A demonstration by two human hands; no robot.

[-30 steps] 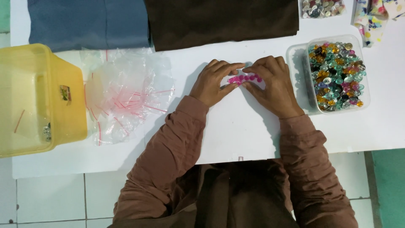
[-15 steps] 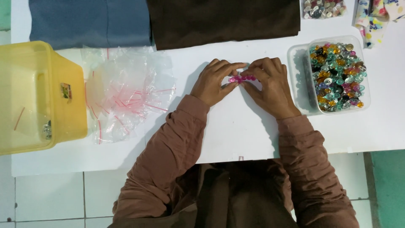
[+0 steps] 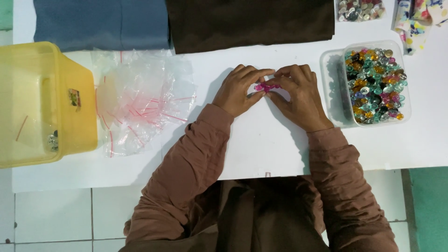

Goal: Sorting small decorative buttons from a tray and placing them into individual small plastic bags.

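White table [image 3: 261,149] over a pale tiled floor, person in brown long sleeves seated at its near edge. Both hands meet at table centre, resting on the surface. Left hand [image 3: 240,91] and right hand [image 3: 298,95] have fingertips pressed together from either side onto a small cluster of pink beads [image 3: 264,87]; the beads sit between thumbs and forefingers, mostly covered, so exact count can't be told. Both grips closed on the beads, fingers curled in.

Just right of the right hand: clear plastic tub [image 3: 333,88] filled with mixed coloured beads, green, orange, pink, silver. Near but not touching the hand. Another small heap of beads [image 3: 361,9] at the top edge, behind the tub. Patterned cloth [image 3: 417,18] in the top right corner.

Left of the hands: loose pile of clear plastic bags [image 3: 140,98] with red strips, well apart from the left hand. Further left, yellow plastic box [image 3: 70,102], touching the bag pile's edge. Along the far side: folded blue fabric [image 3: 102,23] and dark brown fabric [image 3: 252,21], side by side.
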